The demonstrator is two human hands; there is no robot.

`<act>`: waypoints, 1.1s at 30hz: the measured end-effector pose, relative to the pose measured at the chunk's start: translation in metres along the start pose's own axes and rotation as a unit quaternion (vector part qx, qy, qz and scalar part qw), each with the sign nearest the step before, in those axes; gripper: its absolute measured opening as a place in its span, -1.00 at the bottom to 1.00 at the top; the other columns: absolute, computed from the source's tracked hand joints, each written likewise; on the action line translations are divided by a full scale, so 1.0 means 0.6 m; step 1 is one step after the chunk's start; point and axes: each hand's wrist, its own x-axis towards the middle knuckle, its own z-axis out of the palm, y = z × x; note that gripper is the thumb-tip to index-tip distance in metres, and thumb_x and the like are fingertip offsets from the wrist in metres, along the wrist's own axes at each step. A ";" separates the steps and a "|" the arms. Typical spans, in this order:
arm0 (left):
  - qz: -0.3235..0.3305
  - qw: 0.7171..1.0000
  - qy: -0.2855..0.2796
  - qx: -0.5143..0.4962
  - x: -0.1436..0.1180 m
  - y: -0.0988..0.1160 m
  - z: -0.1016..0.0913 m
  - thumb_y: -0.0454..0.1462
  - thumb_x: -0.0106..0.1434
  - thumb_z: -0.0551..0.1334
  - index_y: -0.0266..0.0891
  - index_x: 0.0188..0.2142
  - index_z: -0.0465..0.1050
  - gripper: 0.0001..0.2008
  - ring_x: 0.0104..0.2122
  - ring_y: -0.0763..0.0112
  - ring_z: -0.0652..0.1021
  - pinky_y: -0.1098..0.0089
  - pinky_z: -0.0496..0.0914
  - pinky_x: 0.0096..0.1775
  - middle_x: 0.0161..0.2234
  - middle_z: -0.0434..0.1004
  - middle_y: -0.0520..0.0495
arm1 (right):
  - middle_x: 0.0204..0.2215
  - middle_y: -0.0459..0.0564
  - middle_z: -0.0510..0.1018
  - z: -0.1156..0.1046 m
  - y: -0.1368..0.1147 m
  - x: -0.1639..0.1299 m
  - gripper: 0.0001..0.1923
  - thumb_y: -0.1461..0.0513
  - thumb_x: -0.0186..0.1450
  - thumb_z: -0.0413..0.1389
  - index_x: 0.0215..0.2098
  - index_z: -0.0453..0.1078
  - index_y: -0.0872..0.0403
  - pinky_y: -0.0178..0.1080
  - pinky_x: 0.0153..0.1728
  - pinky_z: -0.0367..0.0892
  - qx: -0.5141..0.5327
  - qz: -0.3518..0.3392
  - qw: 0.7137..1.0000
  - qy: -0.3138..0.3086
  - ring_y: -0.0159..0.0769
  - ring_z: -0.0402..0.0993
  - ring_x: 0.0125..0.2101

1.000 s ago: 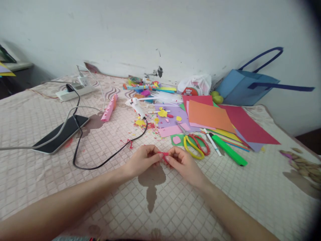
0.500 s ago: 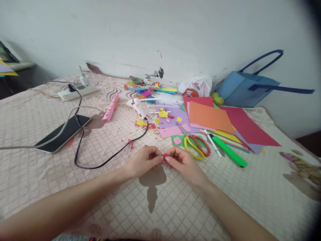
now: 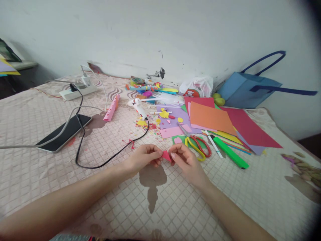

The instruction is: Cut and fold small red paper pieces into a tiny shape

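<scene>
A small piece of red paper (image 3: 166,156) is held just above the tablecloth in the middle of the view. My left hand (image 3: 146,156) pinches its left end between thumb and fingers. At the paper's right edge, my right hand (image 3: 185,162) is closed with thumb and fingertips on it. Just beyond my right hand lie scissors (image 3: 197,147) with one yellow and one red handle. Under them is a green sheet (image 3: 177,138) with a pink cut-out (image 3: 178,140).
A white glue gun (image 3: 138,108) lies among paper scraps, its black cord (image 3: 110,160) looping left. Nearby are a tablet-like black device (image 3: 64,134), power strip (image 3: 79,92), rolled pink paper (image 3: 112,107), green cutter (image 3: 230,152), white pen (image 3: 214,144), coloured sheets (image 3: 213,117) and blue bag (image 3: 248,88).
My hands have drawn slightly apart, and more of the red paper shows between them. The right hand has shifted a little to the right. The view has moved slightly.
</scene>
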 end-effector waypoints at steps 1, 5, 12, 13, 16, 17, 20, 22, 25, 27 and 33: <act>0.000 1.000 0.002 -0.002 0.000 -0.001 0.000 -0.19 0.08 0.30 -0.33 -0.44 0.37 -0.78 -0.56 0.56 0.44 0.49 0.32 -0.41 -0.56 0.47 0.01 | -0.42 -0.11 0.37 0.000 0.000 0.000 -0.95 0.25 0.27 0.01 -0.28 0.28 0.03 -0.29 -0.41 0.29 0.001 0.004 1.000 -0.005 -0.39 0.33 -0.47; -0.014 0.999 -0.006 -0.036 0.003 -0.002 -0.001 -0.18 0.05 0.32 -0.33 -0.44 0.35 -0.75 -0.57 0.56 0.44 0.49 0.31 -0.43 -0.57 0.46 0.01 | -0.41 -0.11 0.39 0.002 -0.003 -0.005 -0.90 0.34 0.24 0.01 -0.29 0.29 0.03 -0.30 -0.39 0.29 -0.013 -0.011 1.000 -0.019 -0.38 0.35 -0.42; -0.018 0.998 -0.020 -0.061 0.000 0.000 0.001 -0.19 0.08 0.31 -0.33 -0.45 0.35 -0.76 -0.56 0.57 0.44 0.48 0.29 -0.41 -0.56 0.46 0.01 | -0.33 -0.07 0.45 0.008 -0.005 -0.009 -0.90 0.33 0.24 0.05 -0.30 0.35 0.01 -0.23 -0.25 0.33 -0.068 -0.070 0.995 -0.019 -0.31 0.41 -0.30; -0.019 0.997 -0.020 -0.067 0.000 0.001 0.001 -0.18 0.08 0.31 -0.33 -0.44 0.35 -0.76 -0.56 0.56 0.44 0.48 0.29 -0.41 -0.55 0.46 0.01 | -0.34 -0.06 0.46 0.008 -0.005 -0.008 -0.91 0.32 0.24 0.06 -0.31 0.36 0.01 -0.23 -0.25 0.33 -0.074 -0.076 0.994 -0.015 -0.30 0.41 -0.30; -0.018 0.996 -0.029 -0.077 -0.001 0.003 0.002 -0.19 0.06 0.33 -0.34 -0.43 0.36 -0.75 -0.54 0.57 0.43 0.48 0.29 -0.39 -0.53 0.44 0.02 | -0.35 -0.06 0.47 0.008 -0.004 -0.008 -0.91 0.32 0.24 0.06 -0.32 0.36 0.02 -0.22 -0.26 0.33 -0.090 -0.086 0.992 0.002 -0.30 0.41 -0.31; -0.017 0.996 -0.032 -0.078 -0.001 0.004 0.002 -0.20 0.05 0.34 -0.34 -0.42 0.37 -0.75 -0.54 0.58 0.43 0.48 0.29 -0.39 -0.53 0.43 0.03 | -0.36 -0.06 0.47 0.008 -0.003 -0.008 -0.90 0.33 0.24 0.06 -0.32 0.36 0.02 -0.22 -0.26 0.32 -0.095 -0.087 0.992 0.007 -0.30 0.41 -0.32; -0.011 0.996 -0.030 -0.085 -0.001 0.004 0.001 -0.23 0.02 0.37 -0.35 -0.40 0.37 -0.75 -0.54 0.59 0.42 0.49 0.28 -0.39 -0.53 0.42 0.04 | -0.36 -0.06 0.48 0.007 -0.003 -0.008 -0.89 0.34 0.23 0.06 -0.32 0.37 0.01 -0.23 -0.27 0.32 -0.106 -0.087 0.990 0.017 -0.29 0.41 -0.32; -0.007 0.996 -0.024 -0.090 -0.001 0.004 0.001 -0.24 0.02 0.37 -0.36 -0.39 0.37 -0.75 -0.53 0.58 0.42 0.48 0.28 -0.39 -0.52 0.42 0.03 | -0.35 -0.06 0.47 0.008 -0.002 -0.008 -0.87 0.35 0.23 0.06 -0.31 0.37 0.01 -0.23 -0.27 0.32 -0.109 -0.089 0.990 0.017 -0.30 0.41 -0.31; 0.000 0.995 -0.022 -0.098 0.000 0.002 0.000 -0.24 0.04 0.35 -0.36 -0.38 0.37 -0.75 -0.52 0.58 0.43 0.47 0.30 -0.36 -0.49 0.43 0.01 | -0.33 -0.06 0.47 0.009 0.000 -0.009 -0.87 0.35 0.24 0.05 -0.30 0.37 0.01 -0.23 -0.24 0.32 -0.101 -0.090 0.991 0.005 -0.30 0.41 -0.29; 0.009 0.996 -0.023 -0.091 0.000 0.001 -0.001 -0.24 0.07 0.33 -0.36 -0.38 0.36 -0.77 -0.50 0.57 0.43 0.47 0.31 -0.35 -0.47 0.43 0.01 | -0.31 -0.05 0.47 0.009 0.000 -0.010 -0.88 0.32 0.25 0.04 -0.26 0.34 0.01 -0.23 -0.25 0.33 -0.071 -0.073 0.995 -0.002 -0.31 0.42 -0.30; 0.059 0.998 -0.007 0.016 0.000 0.003 -0.001 -0.22 0.12 0.28 -0.34 -0.40 0.37 -0.81 -0.51 0.57 0.42 0.49 0.29 -0.40 -0.51 0.42 0.03 | -0.47 -0.11 0.44 0.004 -0.004 -0.005 -0.86 0.15 0.30 0.01 -0.21 0.29 0.03 -0.29 -0.44 0.31 0.027 0.029 0.999 -0.014 -0.37 0.39 -0.48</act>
